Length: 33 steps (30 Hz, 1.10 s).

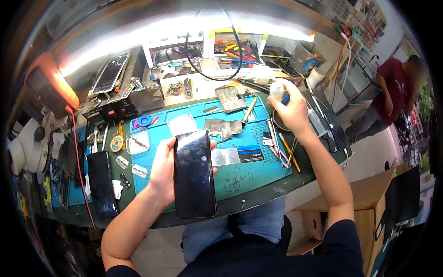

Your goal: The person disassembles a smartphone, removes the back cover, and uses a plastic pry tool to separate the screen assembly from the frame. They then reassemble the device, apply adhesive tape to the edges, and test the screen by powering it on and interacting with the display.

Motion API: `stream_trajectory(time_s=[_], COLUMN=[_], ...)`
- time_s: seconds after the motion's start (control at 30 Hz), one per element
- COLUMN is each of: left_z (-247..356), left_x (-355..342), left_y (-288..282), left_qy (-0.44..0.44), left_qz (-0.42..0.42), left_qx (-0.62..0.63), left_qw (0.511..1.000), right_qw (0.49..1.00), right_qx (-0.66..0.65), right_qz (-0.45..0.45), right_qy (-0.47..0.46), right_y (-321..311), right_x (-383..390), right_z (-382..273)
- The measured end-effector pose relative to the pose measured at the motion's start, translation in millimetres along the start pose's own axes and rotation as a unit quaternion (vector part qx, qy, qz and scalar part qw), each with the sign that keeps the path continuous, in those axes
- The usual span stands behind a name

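Observation:
My left hand [162,170] is wrapped round a smartphone [195,177] with a dark, smudged, glossy screen. I hold it upright over the front of the blue work mat [235,182], screen toward me. At the back right of the mat, my right hand [293,111] is closed on a small whitish bottle [276,90], partly hidden by the fingers. Just behind the phone lie a grey metal phone part [224,129] and a flat card-like blade [226,156]. Tweezers [278,145] and slim tools rest below my right hand.
Another dark phone [102,182] lies on the left, near razor blades [140,171]. A black box device [110,111] stands behind it. Clear plastic trays [182,123] sit on the mat. A black cable loop [240,55] hangs above. A person [392,92] stands at far right.

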<state>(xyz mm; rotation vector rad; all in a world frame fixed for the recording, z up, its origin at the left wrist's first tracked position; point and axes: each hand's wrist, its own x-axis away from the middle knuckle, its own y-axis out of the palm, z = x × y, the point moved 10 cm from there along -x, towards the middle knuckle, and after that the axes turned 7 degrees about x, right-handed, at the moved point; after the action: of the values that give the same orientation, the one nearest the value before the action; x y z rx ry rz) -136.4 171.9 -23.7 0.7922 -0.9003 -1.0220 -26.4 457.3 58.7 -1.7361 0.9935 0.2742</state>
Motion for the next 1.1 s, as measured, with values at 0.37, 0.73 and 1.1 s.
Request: stream_trajectory(time_s=[0.37, 0.73, 1.1], left_z=[-5.6, -6.1, -6.1], left_x=[0.3, 3.9, 4.5], left_y=[-1.7, 1.1, 3.4], left_qy=[-0.011, -0.023, -0.012], left_qz=[0.013, -0.020, -0.008], left_qx=[0.036, 0.048, -0.002], left_qw=[0.999, 0.998, 1.000], right_qw=[0.897, 0.889, 0.978], right_qx=[0.159, 0.169, -0.165], right_qz=[-0.011, -0.003, -0.094], right_qy=[-0.411, -0.425, 0.082], right_y=[-32.6, -33.3, -13.5], right_x=[66.9, 65.8, -3.1], right_z=[-203.7, -215.6, -25.8])
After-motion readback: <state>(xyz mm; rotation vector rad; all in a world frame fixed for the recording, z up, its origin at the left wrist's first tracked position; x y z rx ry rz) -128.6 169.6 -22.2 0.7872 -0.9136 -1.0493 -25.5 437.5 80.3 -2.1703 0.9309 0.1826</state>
